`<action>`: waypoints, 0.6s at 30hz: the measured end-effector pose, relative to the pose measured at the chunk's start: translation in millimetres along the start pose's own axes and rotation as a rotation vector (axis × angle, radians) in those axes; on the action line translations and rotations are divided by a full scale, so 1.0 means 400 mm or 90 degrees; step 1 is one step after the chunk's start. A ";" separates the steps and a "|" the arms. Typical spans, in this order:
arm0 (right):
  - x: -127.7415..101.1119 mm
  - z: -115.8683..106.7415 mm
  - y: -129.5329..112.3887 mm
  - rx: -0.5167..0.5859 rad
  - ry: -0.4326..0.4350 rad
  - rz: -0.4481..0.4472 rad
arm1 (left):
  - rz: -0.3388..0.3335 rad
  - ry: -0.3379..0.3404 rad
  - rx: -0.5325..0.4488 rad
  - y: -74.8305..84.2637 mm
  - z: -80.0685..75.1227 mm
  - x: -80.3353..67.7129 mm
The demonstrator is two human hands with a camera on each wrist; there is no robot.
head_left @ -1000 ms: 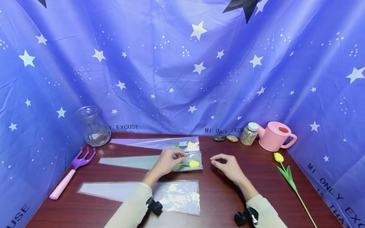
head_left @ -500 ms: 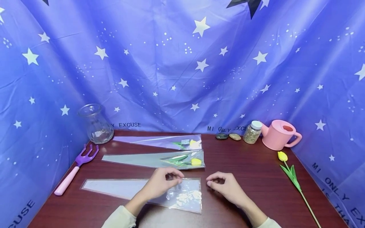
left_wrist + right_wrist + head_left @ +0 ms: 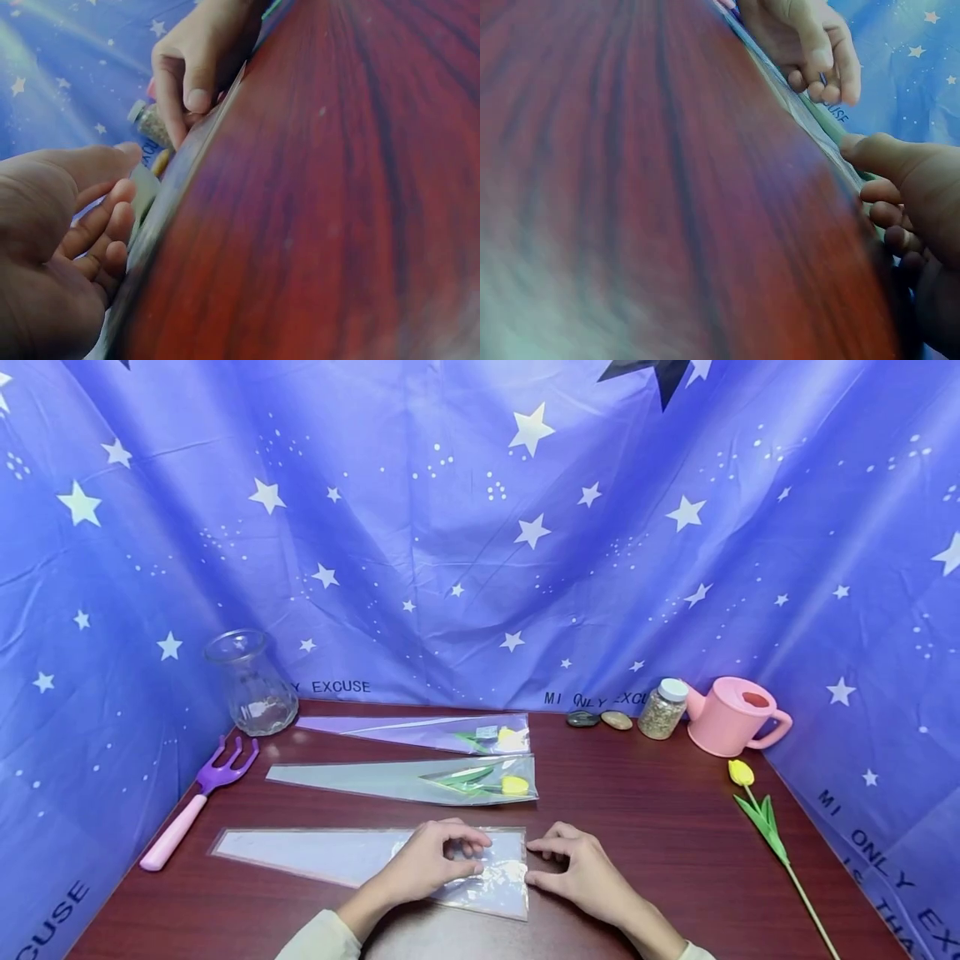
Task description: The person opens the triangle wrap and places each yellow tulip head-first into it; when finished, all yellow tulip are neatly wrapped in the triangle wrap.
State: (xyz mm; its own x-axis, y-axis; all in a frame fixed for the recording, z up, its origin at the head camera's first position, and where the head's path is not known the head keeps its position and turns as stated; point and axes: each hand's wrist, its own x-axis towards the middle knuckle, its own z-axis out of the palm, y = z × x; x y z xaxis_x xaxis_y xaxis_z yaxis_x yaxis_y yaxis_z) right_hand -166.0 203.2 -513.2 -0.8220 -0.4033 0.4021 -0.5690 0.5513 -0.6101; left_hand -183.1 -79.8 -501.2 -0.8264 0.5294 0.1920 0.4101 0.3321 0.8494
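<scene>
The clear wrapper (image 3: 315,852) lies flat on the bench (image 3: 645,802), low in the middle of the frame, its narrow tip to the left and its broad end just right of centre. The left hand (image 3: 422,864) is over the broad half, released, its fingers loosely bent and holding nothing. The right hand (image 3: 583,868) is at the broad edge, thumb and forefinger apart and the tips at or very near the film; it too looks relaxed rather than clenched (whether a fingertip presses on the edge I cannot tell, even from the wrist views).

I judge the wrapper to be thin plastic film: almost weightless, limp, slick, and easy to crease or slide about. A pinch at a corner or along the broad edge should serve best, with a light fingertip nearby to stop it skating; a hard grip in the middle would likely crumple it.

Above it, near the centre, lie a grey-green wrapper (image 3: 337,777) and a purple wrapper (image 3: 390,727), each with a yellow flower inside. A loose tulip (image 3: 767,828) lies at the right of the frame, well apart from both hands.
</scene>
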 end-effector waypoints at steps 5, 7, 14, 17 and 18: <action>-0.002 0.011 -0.007 -0.047 0.001 0.000 | -0.014 0.000 0.007 -0.006 0.009 -0.004; -0.001 0.015 -0.009 -0.058 0.005 -0.004 | -0.015 -0.002 0.009 -0.005 0.012 -0.005; 0.005 0.021 -0.016 -0.055 0.021 -0.047 | -0.015 -0.001 0.025 0.001 0.016 -0.004; 0.007 0.022 -0.020 -0.047 0.033 -0.067 | -0.012 0.001 0.026 0.003 0.018 -0.003; 0.007 0.023 -0.022 -0.048 0.038 -0.072 | -0.009 0.001 0.026 0.003 0.019 -0.002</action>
State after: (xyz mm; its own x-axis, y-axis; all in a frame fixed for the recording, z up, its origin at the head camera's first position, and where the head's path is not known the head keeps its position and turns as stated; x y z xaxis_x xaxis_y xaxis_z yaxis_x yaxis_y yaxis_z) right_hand -163.1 190.6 -513.0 -0.7512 -0.4225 0.5071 -0.6564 0.5588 -0.5069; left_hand -179.0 -74.0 -503.9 -0.8330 0.5230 0.1805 0.4134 0.3715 0.8313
